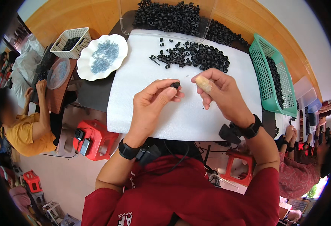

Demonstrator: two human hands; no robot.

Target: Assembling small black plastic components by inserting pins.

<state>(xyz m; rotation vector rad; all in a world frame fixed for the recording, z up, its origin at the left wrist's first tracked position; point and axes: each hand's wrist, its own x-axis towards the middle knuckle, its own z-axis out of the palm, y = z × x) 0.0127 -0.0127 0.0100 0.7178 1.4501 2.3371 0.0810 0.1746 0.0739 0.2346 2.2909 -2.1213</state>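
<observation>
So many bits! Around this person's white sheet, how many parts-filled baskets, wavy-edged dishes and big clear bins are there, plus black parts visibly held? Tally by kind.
Baskets: 2 (green basket, white basket)
Wavy-edged dish: 1
Big clear bin: 1
Held black part: 1, in the left hand
Total: 5
Loose black parts are too crowded to count.

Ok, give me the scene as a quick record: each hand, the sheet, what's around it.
Left hand: holds a black part
Right hand: above the sheet, thumb wrapped; cannot tell if it holds anything
On sheet: loose parts, black
Left: white plate, bluish pieces
Right: green basket, black contents
Far side: clear bin, black contents
</observation>
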